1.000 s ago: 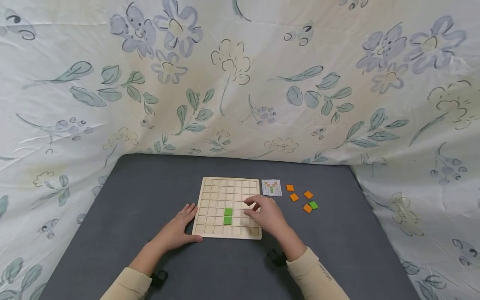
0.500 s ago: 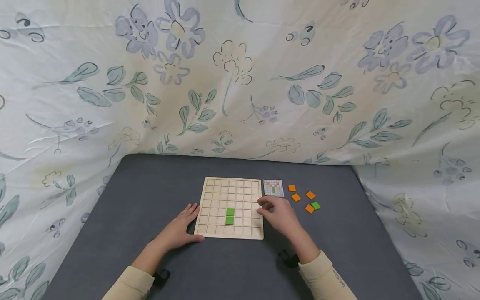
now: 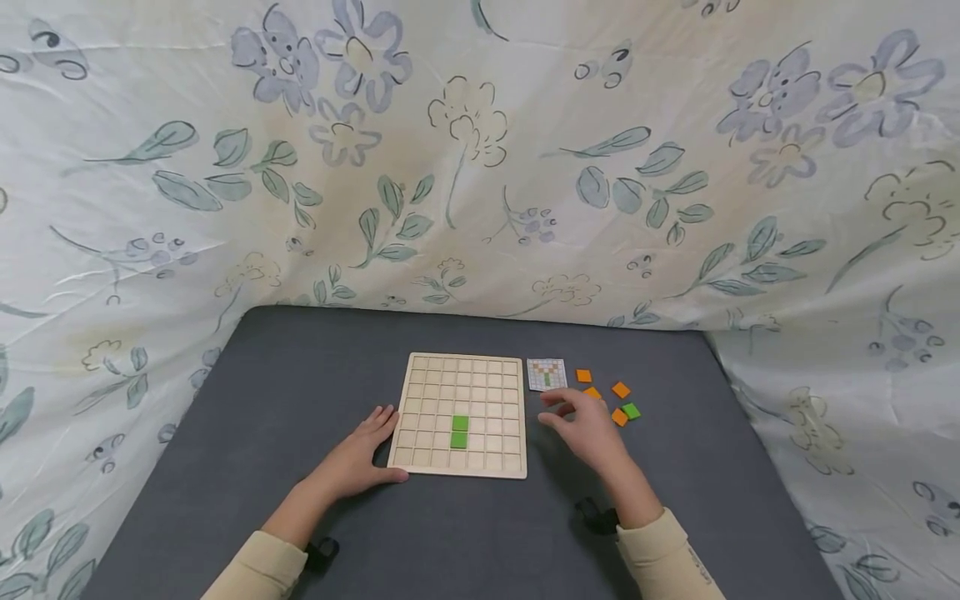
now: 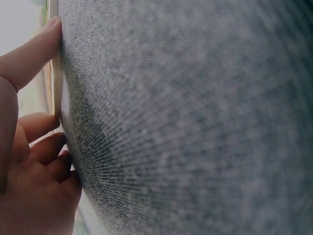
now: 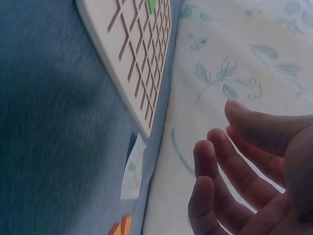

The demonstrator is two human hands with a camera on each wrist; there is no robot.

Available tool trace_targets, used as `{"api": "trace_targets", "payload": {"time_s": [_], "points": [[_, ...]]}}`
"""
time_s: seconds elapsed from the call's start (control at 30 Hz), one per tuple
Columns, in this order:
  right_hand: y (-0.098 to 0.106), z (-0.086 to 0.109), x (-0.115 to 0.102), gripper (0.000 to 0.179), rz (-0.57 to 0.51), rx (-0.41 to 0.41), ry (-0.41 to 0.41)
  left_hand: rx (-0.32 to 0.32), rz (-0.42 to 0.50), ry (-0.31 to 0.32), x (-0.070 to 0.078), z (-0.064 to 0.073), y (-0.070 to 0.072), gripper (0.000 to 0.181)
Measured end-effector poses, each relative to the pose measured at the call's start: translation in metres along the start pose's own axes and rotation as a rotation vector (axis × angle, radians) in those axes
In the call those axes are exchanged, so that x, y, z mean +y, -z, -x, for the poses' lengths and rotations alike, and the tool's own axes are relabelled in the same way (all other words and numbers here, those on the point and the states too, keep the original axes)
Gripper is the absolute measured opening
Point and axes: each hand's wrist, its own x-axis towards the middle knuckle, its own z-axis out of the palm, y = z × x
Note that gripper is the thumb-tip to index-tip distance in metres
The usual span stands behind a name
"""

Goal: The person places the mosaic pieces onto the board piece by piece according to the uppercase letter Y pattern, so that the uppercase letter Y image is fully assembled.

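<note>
We've shifted our R hand [image 3: 588, 429], loosely curved & empty, off the gridded wood board [image 3: 429, 417] twd sq. orange tiles [image 3: 583, 376], L hand [image 3: 354, 461] spread wide against board's L edge on woven grey cloth [image 3: 465, 533].

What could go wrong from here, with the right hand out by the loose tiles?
The loose green tile appears to touch an orange tile, so picking up one might drag the other. The right hand, holding nothing, is close to the printed card and could nudge it. The left hand touches the edge of the board; if it pushed, the board might shift.
</note>
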Motion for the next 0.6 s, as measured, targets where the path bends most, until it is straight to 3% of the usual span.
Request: {"api": "trace_targets", "payload": {"time_s": [0.6], "points": [[0.026, -0.002, 0.044, 0.033, 0.022, 0.045, -0.042, 0.008, 0.011, 0.004, -0.002, -0.001, -0.005, 0.107]]}}
